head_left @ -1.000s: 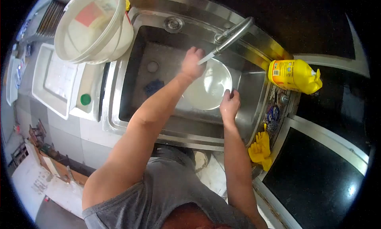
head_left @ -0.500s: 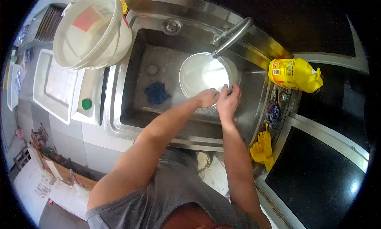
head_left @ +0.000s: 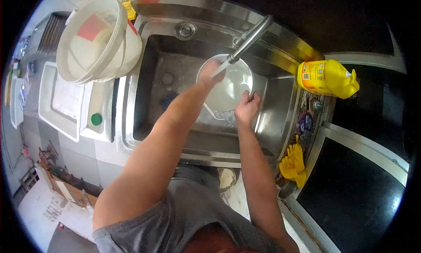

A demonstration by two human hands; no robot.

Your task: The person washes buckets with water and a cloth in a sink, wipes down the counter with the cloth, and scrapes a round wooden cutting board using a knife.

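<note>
two bare hands were observed within the sink [head_left: 123, 121], which was taken as the landmark for all positions. a white bowl [head_left: 234, 84] was found inside the sink, right of its middle and beneath the curved faucet [head_left: 258, 28] mounted at its back edge. a stream of water [head_left: 224, 66] was seen to be discharged from the faucet onto the left hand [head_left: 211, 71]. that hand was held over the left part of the bowl; as it was blurred, whether its fingers were closed or spread could not be told. the bowl's right side was gripped at the rim by the right hand [head_left: 247, 107], with the thumb laid near the edge.

a dark blue cloth [head_left: 167, 100] was noted on the sink's floor, left of the bowl and partly covered by the left forearm. a round metal drain fitting [head_left: 185, 30] was recorded at the sink's back left. white buckets [head_left: 131, 44] were placed at the sink's back left corner, and a white tray [head_left: 80, 121] was located farther left. to the sink's right, a yellow bottle [head_left: 322, 78] was noted toward the back and yellow gloves [head_left: 293, 166] toward the front.
</note>
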